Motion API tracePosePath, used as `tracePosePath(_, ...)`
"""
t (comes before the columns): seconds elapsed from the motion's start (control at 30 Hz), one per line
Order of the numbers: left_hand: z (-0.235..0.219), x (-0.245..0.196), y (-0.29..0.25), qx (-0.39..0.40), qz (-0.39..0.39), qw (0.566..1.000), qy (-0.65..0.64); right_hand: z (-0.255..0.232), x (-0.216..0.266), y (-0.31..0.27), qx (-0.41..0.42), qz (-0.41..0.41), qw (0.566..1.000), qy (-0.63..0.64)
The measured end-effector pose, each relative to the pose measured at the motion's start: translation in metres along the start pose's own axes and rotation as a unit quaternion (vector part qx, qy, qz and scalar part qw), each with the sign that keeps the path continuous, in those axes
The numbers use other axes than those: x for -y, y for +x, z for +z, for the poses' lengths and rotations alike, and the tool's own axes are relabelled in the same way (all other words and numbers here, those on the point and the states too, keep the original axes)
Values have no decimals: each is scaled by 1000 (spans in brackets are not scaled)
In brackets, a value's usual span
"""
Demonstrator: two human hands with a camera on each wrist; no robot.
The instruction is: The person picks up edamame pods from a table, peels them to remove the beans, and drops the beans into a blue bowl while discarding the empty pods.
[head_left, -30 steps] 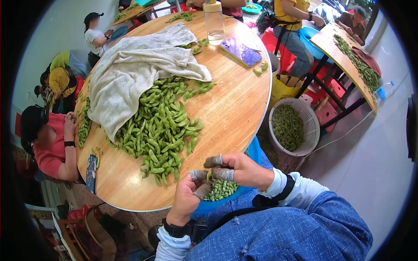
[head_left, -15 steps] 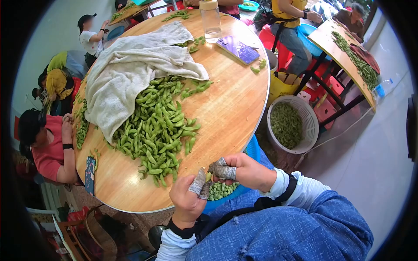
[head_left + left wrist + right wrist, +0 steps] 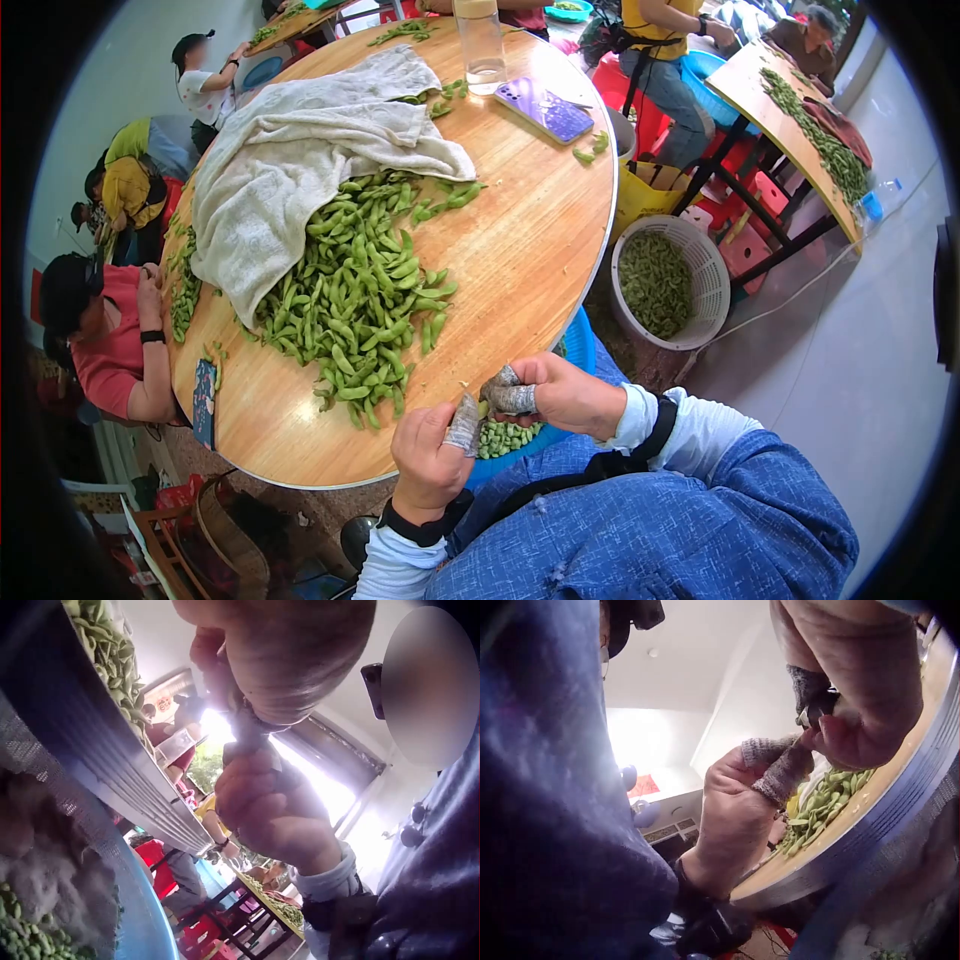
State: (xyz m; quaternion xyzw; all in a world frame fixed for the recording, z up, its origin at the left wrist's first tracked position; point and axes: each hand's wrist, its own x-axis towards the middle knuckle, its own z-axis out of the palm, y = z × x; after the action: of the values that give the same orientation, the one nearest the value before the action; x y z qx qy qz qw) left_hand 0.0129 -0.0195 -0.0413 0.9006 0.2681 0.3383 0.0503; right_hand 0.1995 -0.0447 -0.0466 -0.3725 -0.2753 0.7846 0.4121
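Over a blue basin holding shelled green beans, both hands meet fingertip to fingertip. The left hand and the right hand pinch a small green pod between them, mostly hidden by their fingers. Grey wraps cover the thumbs and some fingertips. In the right wrist view the left hand bends its wrapped fingers towards the curled right hand. Curled fingers of the right hand show in the left wrist view, below the left hand.
A heap of pods lies on the round table, partly under a cloth. Also there are a bottle, a purple phone and a dark patterned phone. A white basket of pods stands right. Several people sit or stand around.
The left hand has turned, its wrapped thumb now across the pod, which shows less between the fingers. The right hand's fingers have closed in around it. The head view has shifted slightly.
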Motion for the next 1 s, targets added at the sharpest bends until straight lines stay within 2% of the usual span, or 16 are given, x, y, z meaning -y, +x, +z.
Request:
tracePosePath(0.07, 4, 1, -2, -12, -21, 999, -27, 0, -1, 0, 0, -2, 1000, 8)
tracePosePath(0.17, 7, -8, -1, -7, -150, 981, -121, 2, -1, 0, -12, -4, 1000, 15)
tracePosePath(0.23, 11, -10, -5, -21, -228, 949, -216, 2, -4, 2, -12, -17, 1000, 19)
tracePosePath(0.3, 15, -11, -10, -33, -314, 893, -322, 3, -6, 3, 1, -41, 999, 16)
tracePosePath(0.37, 17, -12, -15, -44, -404, 805, -432, 1, -8, 4, 11, -63, 998, 6)
tracePosePath(0.47, 22, -14, -16, -85, -453, 705, -539, 1, -11, 5, 21, -99, 995, -8)
tracePosePath(0.57, 24, -9, -20, -93, -458, 617, -633, 5, -11, 5, 33, -129, 991, -12)
tracePosePath(0.67, 20, -13, -10, -103, -490, 586, -638, 5, -4, 3, 34, -138, 988, -64)
tracePosePath(0.7, 17, -12, -5, -88, -439, 710, -543, 4, -4, 4, 22, -151, 984, -94)
tracePosePath(0.73, 12, -9, 1, -71, -376, 816, -434, 2, -3, 5, 10, -166, 978, -124)
tracePosePath(0.77, 8, -7, 7, -51, -299, 899, -315, 1, -4, 7, 4, -178, 972, -156)
tracePosePath(0.87, -7, -12, 9, 55, -353, 894, -271, 0, 1, 6, -21, -216, 938, -269)
tracePosePath(0.93, 1, -5, 2, 55, -391, 844, -363, 8, 16, -2, -36, -240, 899, -365)
tracePosePath(1.0, 8, -1, -2, 39, -426, 783, -452, 5, 11, 1, -30, -262, 895, -360)
